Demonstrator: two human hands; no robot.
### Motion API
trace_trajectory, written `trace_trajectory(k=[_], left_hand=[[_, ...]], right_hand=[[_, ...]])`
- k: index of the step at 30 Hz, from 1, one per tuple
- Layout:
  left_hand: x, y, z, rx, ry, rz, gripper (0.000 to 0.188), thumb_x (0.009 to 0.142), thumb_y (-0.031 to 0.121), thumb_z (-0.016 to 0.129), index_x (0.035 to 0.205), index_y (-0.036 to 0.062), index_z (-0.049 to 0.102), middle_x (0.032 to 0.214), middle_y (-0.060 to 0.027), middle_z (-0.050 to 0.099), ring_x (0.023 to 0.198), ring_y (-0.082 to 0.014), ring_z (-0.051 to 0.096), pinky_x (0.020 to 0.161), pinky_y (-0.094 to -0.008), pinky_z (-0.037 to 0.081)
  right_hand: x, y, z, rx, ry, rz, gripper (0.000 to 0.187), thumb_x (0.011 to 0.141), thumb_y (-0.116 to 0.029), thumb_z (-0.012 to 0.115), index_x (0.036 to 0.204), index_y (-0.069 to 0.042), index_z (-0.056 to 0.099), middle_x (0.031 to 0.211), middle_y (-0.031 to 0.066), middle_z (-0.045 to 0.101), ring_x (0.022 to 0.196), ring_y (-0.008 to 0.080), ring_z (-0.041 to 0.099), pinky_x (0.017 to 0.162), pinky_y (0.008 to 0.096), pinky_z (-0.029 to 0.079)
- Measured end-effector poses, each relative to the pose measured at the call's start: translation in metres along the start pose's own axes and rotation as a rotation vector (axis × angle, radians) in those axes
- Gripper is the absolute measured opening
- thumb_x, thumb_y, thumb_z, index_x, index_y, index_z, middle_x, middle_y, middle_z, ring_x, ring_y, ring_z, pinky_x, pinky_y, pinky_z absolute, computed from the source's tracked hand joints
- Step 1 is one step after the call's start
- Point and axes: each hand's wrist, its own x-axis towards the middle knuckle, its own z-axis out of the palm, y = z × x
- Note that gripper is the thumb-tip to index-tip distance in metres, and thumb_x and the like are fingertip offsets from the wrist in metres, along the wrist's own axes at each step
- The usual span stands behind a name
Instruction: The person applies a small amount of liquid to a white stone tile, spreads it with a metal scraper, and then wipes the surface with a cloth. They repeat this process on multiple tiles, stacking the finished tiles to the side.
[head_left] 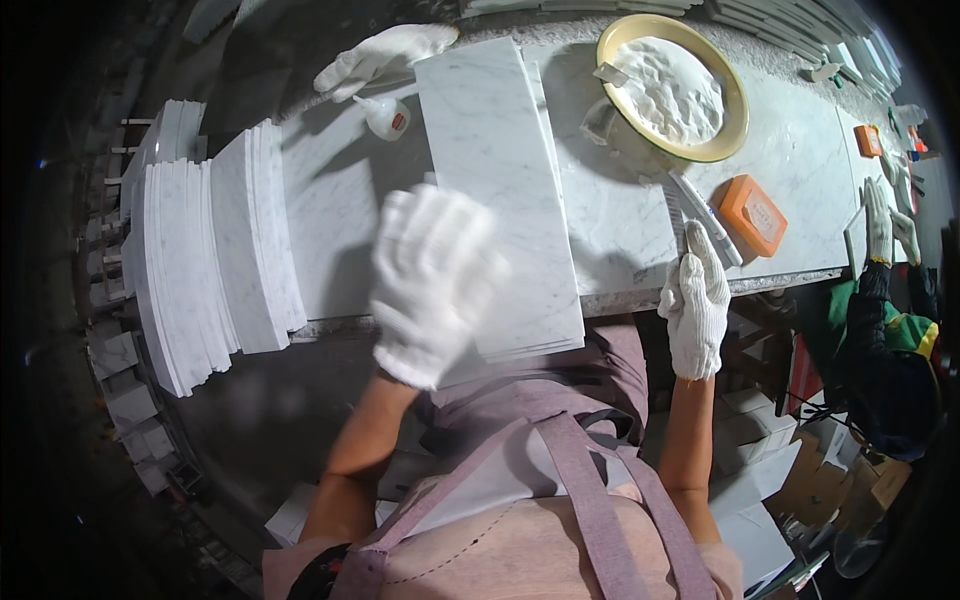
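Note:
My left hand [436, 285], in a white knitted glove, is over the left edge of a stack of white marble slabs [500, 150]. Motion smears its fingers, and I cannot tell whether it holds anything. At the table's front edge, my gloved right hand [698, 315] is closed with its fingertips on a thin grey strip [672, 205], which looks like a ruler. Just right of the strip lies a white marker pen [708, 220]. Beside the pen is an orange box-shaped block [754, 216]. The top slab reaches over the table's front edge towards me.
A cream basin [738, 118] of white powder stands at the back. A small white squeeze bottle [384, 117] and an empty glove [385, 58] lie back left. Upright marble tiles [185, 260] line the left side. Another person's gloved hands [879, 220] are at far right.

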Motion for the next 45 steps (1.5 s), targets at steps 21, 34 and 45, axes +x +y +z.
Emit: trace_trajectory(k=[21, 34, 45], left_hand=[[0.033, 0.018, 0.02, 0.099, -0.098, 0.247, 0.044, 0.091, 0.038, 0.074, 0.119, 0.0043, 0.074, 0.122, -0.0138, 0.069, 0.125, -0.035, 0.06, 0.116, -0.0549, 0.041], [0.014, 0.006, -0.042, -0.444, -0.534, 0.186, 0.035, 0.098, 0.042, 0.073, 0.114, 0.0113, 0.079, 0.12, -0.0111, 0.076, 0.127, -0.0354, 0.064, 0.115, -0.0479, 0.045], [0.027, 0.006, 0.013, 0.012, -0.118, 0.262, 0.042, 0.095, 0.04, 0.069, 0.121, 0.0067, 0.075, 0.126, -0.0125, 0.07, 0.129, -0.0338, 0.059, 0.12, -0.052, 0.039]], right_hand=[[0.008, -0.005, 0.001, -0.024, -0.014, 0.066, 0.056, 0.107, -0.022, 0.065, 0.156, -0.002, 0.049, 0.082, -0.0024, 0.053, 0.056, 0.0043, 0.04, 0.046, 0.0186, 0.034], [0.008, -0.003, -0.004, 0.035, -0.066, 0.065, 0.05, 0.106, -0.02, 0.066, 0.151, 0.0, 0.054, 0.079, -0.0012, 0.056, 0.056, 0.006, 0.045, 0.047, 0.0213, 0.036], [0.004, -0.022, -0.001, -0.168, -0.015, -0.077, 0.039, 0.105, -0.012, 0.067, 0.141, 0.002, 0.064, 0.104, 0.0049, 0.075, 0.075, 0.0069, 0.062, 0.065, 0.0206, 0.052]])
